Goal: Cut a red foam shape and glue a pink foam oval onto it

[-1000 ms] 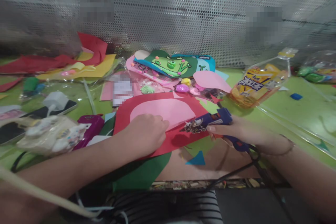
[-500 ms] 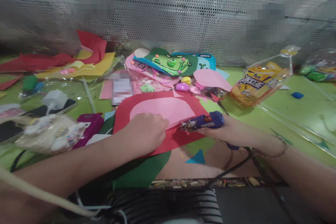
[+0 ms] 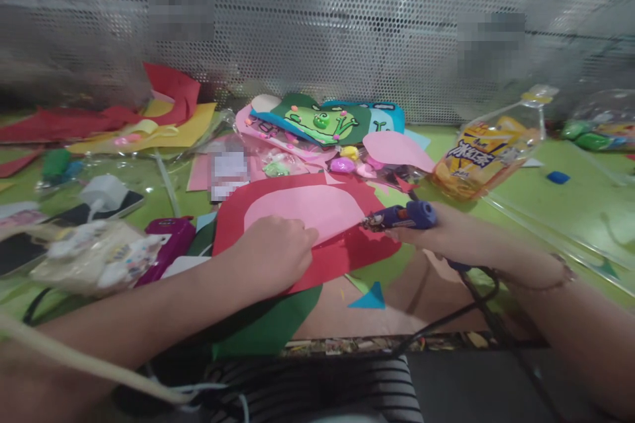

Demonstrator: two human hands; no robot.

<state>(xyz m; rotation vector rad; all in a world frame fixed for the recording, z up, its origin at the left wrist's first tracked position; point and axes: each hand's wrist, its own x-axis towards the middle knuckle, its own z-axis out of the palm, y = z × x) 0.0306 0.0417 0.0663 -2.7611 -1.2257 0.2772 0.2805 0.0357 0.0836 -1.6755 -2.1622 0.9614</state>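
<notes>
My left hand [image 3: 282, 248] is closed, thumb and finger pinching the near edge of a pink paper shape [image 3: 310, 201]. That edge is lifted a little off the red paper [image 3: 370, 248] beneath. In my right hand [image 3: 446, 234] is a blue hot glue gun [image 3: 417, 215] with a dark cord, its nozzle pointing left at the right end of the pink edge. The fingers around its handle are partly hidden. Under the red paper lie a dark green sheet [image 3: 292, 317] and a brown board [image 3: 421, 307], with a small blue paper scrap [image 3: 371, 296] on it.
A decorated green paper piece [image 3: 317, 120] and bagged clay [image 3: 342, 164] lie behind. A drink bottle [image 3: 483, 155] lies at right. To the left are a white charger [image 3: 104, 193], a purple case [image 3: 173, 238], a pouch [image 3: 99, 258] and yellow paper [image 3: 198, 122]. A perforated metal panel [image 3: 317, 20] stands behind.
My right hand has moved right and slightly away from me with the glue gun, following the pink paper's edge. My left hand stays at nearly the same spot, still pinching.
</notes>
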